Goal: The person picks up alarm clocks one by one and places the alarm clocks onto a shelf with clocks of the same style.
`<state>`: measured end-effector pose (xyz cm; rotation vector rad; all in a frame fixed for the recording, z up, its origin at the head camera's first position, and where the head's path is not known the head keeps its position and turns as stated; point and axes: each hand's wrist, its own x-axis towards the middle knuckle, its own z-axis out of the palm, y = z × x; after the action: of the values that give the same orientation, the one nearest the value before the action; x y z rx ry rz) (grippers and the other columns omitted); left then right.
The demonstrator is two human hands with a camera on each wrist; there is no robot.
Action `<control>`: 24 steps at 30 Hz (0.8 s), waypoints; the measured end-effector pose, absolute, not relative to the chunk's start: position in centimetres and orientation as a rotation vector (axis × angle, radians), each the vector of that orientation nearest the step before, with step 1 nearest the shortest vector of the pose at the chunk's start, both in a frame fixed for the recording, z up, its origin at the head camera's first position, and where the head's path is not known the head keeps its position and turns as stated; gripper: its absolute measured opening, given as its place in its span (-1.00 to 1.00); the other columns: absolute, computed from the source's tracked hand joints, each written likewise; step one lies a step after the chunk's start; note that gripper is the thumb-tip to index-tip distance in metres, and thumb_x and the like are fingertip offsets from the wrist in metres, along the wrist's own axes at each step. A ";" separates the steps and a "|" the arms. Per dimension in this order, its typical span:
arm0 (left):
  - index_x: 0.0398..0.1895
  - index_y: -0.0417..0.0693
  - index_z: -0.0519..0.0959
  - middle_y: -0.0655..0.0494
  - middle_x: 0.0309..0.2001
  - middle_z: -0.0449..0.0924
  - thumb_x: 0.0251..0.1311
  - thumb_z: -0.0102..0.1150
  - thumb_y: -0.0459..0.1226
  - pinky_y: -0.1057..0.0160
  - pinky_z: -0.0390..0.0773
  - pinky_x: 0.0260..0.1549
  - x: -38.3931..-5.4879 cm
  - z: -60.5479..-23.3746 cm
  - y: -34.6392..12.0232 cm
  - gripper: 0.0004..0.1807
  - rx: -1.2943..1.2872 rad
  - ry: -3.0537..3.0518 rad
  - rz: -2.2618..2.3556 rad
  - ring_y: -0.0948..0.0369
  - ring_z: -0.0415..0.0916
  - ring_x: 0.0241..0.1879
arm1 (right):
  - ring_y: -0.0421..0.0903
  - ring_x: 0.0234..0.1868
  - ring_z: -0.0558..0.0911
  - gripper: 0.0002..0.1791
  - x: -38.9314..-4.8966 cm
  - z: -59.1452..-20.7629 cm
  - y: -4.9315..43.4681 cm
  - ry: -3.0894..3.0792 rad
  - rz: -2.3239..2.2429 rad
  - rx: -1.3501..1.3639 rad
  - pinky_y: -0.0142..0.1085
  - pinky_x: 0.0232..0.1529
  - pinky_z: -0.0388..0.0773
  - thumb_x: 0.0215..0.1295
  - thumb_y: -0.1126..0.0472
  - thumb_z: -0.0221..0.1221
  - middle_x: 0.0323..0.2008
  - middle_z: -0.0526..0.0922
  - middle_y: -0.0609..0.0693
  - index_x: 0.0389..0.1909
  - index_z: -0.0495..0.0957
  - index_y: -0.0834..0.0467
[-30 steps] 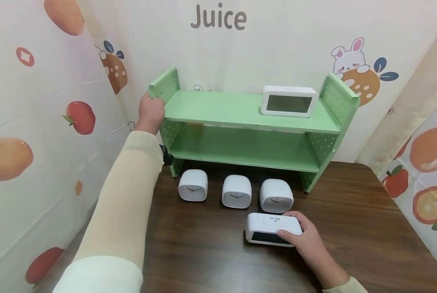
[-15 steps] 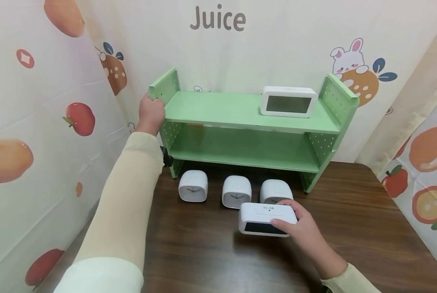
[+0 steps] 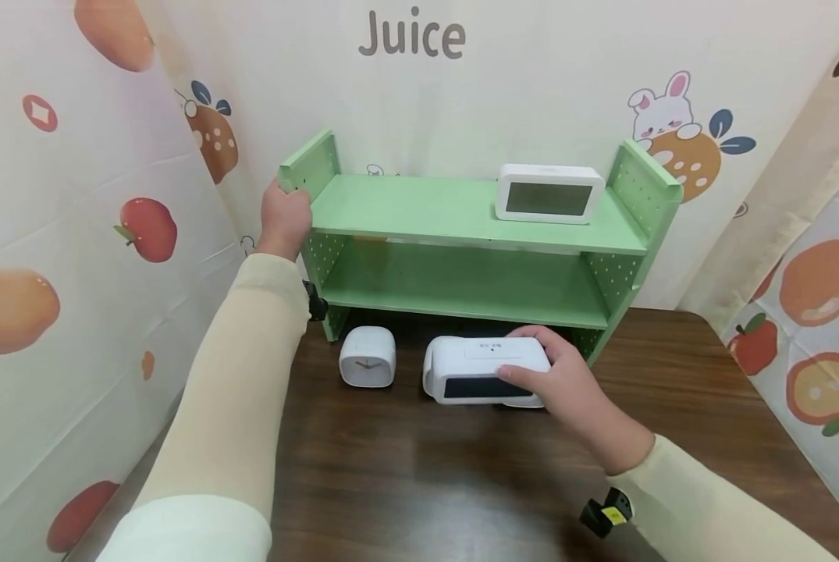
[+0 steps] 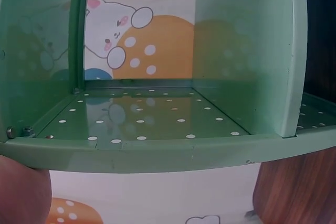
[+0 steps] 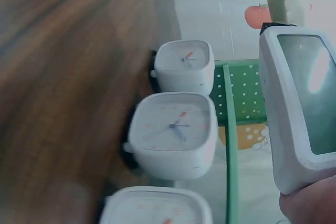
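Observation:
My left hand (image 3: 286, 218) grips the left side panel of a green two-tier shelf (image 3: 419, 203); part of that hand shows under the panel's edge (image 4: 142, 158) in the left wrist view. With thumb and fingers, my right hand (image 3: 552, 375) holds a white digital clock (image 3: 489, 355) with a dark screen, raised off the table. It hides most of two small white analog clocks in the head view. In the right wrist view, the analog clocks (image 5: 173, 129) stand in a row beside the held clock (image 5: 286, 114).
Another white digital clock (image 3: 549, 193) stands on the shelf's top board, toward the right. One analog clock (image 3: 367, 357) sits on the brown table (image 3: 377, 484) before the shelf's left end. Printed curtains (image 3: 419, 101) hang behind and at both sides.
My right hand has lifted the digital clock off the table and carried it toward the shelf and slightly left, in front of the analog clocks. The left hand keeps its grip on the shelf.

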<state>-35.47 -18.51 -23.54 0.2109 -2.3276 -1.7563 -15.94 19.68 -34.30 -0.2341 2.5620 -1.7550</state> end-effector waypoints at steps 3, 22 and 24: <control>0.58 0.23 0.21 0.18 0.44 0.32 0.51 -0.37 -0.28 0.02 0.17 0.43 -35.5 -23.6 -18.5 -0.40 0.208 -2.333 -1.752 0.20 0.24 0.33 | 0.06 -0.02 0.54 -0.41 -16.8 -32.9 19.0 2.567 -1.738 -0.229 -0.19 -0.16 0.58 0.22 0.03 0.48 0.07 0.58 0.12 0.18 0.49 0.15; 0.58 0.26 0.21 0.21 0.47 0.30 0.53 -0.39 -0.26 0.01 0.13 0.45 -35.4 -23.6 -18.5 -0.40 0.214 -2.327 -1.750 0.22 0.24 0.35 | -0.03 -0.10 0.56 -0.38 -21.4 -24.1 15.6 2.684 -1.757 -0.418 -0.24 -0.21 0.55 0.22 -0.06 0.46 0.04 0.60 0.05 0.19 0.49 0.11; 0.57 0.25 0.23 0.20 0.46 0.32 0.54 -0.38 -0.26 0.00 0.15 0.44 -35.4 -23.7 -18.6 -0.42 0.215 -2.329 -1.749 0.22 0.25 0.34 | -0.03 -0.08 0.56 -0.38 -21.8 -23.3 15.2 2.680 -1.774 -0.422 -0.23 -0.21 0.55 0.22 -0.08 0.46 0.06 0.59 0.04 0.20 0.48 0.09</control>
<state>-35.42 -18.61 -23.66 0.2151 -2.3286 -1.7494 -21.82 15.19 -23.33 -0.4221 2.6802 -1.7743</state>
